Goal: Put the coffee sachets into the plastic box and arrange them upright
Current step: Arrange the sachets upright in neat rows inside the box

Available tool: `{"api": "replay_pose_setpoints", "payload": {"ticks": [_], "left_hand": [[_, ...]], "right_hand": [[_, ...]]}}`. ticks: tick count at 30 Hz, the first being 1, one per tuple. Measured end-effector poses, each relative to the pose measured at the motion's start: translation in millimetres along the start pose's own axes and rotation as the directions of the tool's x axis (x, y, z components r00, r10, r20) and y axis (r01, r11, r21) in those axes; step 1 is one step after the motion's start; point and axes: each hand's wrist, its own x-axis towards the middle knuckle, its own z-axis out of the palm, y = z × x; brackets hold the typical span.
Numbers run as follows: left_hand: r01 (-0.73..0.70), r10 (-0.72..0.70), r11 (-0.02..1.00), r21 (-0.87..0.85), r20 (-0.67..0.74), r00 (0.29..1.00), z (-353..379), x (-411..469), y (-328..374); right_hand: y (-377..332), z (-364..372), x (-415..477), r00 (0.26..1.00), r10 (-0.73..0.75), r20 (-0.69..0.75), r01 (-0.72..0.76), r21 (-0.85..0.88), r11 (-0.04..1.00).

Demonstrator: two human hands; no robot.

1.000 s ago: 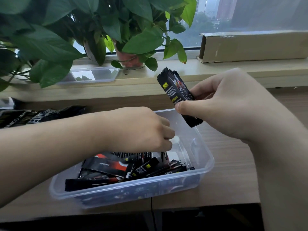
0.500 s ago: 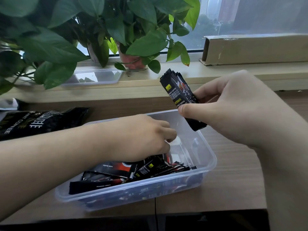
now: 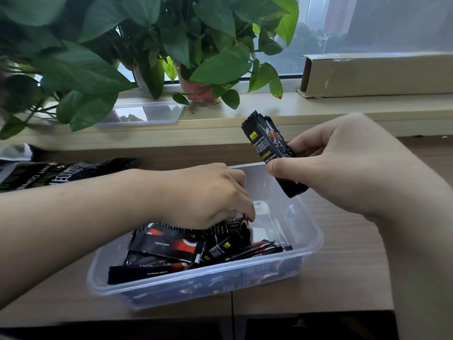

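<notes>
In the centre of the frame a clear plastic box (image 3: 316,239) stands on a wooden table (image 3: 343,278). Inside it, in the lower middle of the picture, many black coffee sachets (image 3: 169,246) lie flat and crossed over each other; none of them stands upright. The left hand (image 3: 206,195) comes in from the left edge and reaches down into the box, with its fingers curled on top of the pile. The fingertips touch the sachets, but I cannot tell if they really pinch one, because the back of the hand hides them. The right hand (image 3: 343,163), on the right side of the frame, is above the far right corner of the box and pinches a bundle of sachets (image 3: 264,143) between the thumb and the other fingers. This bundle is tilted, with its top end toward the upper left. At the left edge a large black coffee bag (image 3: 61,170) lies flat on the table. Along the top, on the window sill, are a green plant (image 3: 171,45), a clear plastic lid (image 3: 147,114) and, in the upper right, a long cardboard box (image 3: 377,72).
</notes>
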Motion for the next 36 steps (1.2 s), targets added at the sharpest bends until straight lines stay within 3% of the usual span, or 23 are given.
{"api": "replay_pose_setpoints", "payload": {"ticks": [5,12,19,27,36], "left_hand": [[0.050,-0.051,0.995,-0.091,-0.001,0.999,-4,2,4],[0.026,-0.025,1.000,0.010,-0.113,0.993,-1,2,6],[0.095,-0.097,0.995,-0.019,-0.162,0.982,4,6,14],[0.094,-0.086,0.975,-0.202,0.052,0.995,-3,-1,10],[0.082,-0.073,0.961,-0.264,0.044,0.996,-23,-9,7]], "right_hand": [[3,1,1,1.000,-0.005,-0.003,0.005,0.025,1.000],[4,1,3,1.000,-0.029,-0.009,0.029,0.016,0.999],[3,0,2,1.000,-0.027,0.004,0.027,0.024,0.999],[6,-2,4,1.000,-0.025,-0.007,0.026,0.033,0.999],[9,-2,5,1.000,-0.011,0.007,0.011,0.061,0.998]]}}
